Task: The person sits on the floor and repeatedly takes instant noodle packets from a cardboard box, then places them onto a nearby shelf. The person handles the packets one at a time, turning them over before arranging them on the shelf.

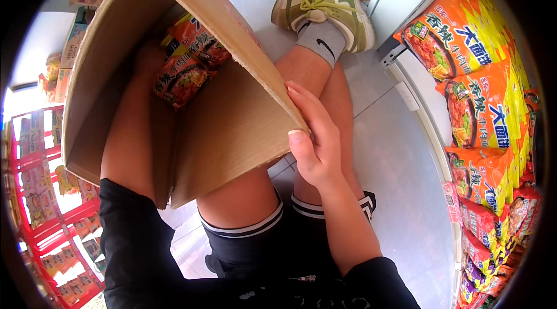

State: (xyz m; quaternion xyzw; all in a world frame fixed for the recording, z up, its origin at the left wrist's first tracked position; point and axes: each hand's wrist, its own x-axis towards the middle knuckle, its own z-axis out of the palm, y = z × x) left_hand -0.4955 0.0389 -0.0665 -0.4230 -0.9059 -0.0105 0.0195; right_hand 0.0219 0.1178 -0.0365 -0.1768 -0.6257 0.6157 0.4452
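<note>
A cardboard box (226,122) lies tilted over my lap with its open side towards me. Inside it, in shadow, are orange instant noodle packets (185,80) that bear writing. My left hand (150,59) reaches deep into the box and is against the left side of these packets. Its fingers are too dark and hidden to show whether they grip one. My right hand (315,139) holds the box's right edge, the thumb on the inner face and the fingers on the outside.
To the right, a store shelf (428,124) carries stacked orange noodle packets (474,109). A red rack (48,196) with packaged goods stands at left. My crossed legs and green sneakers (324,0) stretch across the grey tiled floor (387,170). Small cartons (74,46) are at upper left.
</note>
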